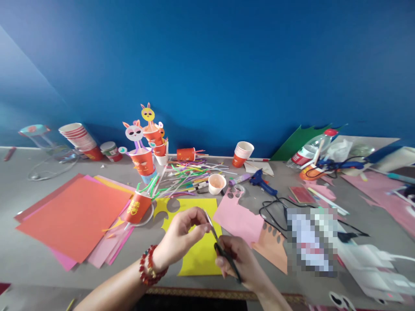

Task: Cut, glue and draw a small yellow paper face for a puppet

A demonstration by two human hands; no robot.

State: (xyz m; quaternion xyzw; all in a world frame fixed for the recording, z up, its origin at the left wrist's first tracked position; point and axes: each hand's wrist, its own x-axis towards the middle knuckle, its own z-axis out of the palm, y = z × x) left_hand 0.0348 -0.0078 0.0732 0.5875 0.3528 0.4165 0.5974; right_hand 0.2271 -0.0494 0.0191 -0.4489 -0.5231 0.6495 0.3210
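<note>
My right hand (238, 257) is closed round the black handles of a pair of scissors (223, 252), whose blades point up and away from me. Close to the blade tips is my left hand (183, 237), with a red bead bracelet (151, 265) on its wrist. Its thumb and fingers are pinched together; whatever they hold is too small or hidden to make out. Beneath both hands lies a yellow sheet (197, 261) with rounded pieces cut out of its upper left. Pink paper (241, 218) and orange paper (270, 246) with cut edges lie to the right.
Coloured sheets (78, 216) and a tipped red cup (138, 207) lie left. Behind are rabbit-topped cups (142, 162), scattered straws (184, 177), a small white cup (216, 184) and stacked cups (243, 153). A blue glue gun (262, 183), its black cable and a bottle (308, 151) are right.
</note>
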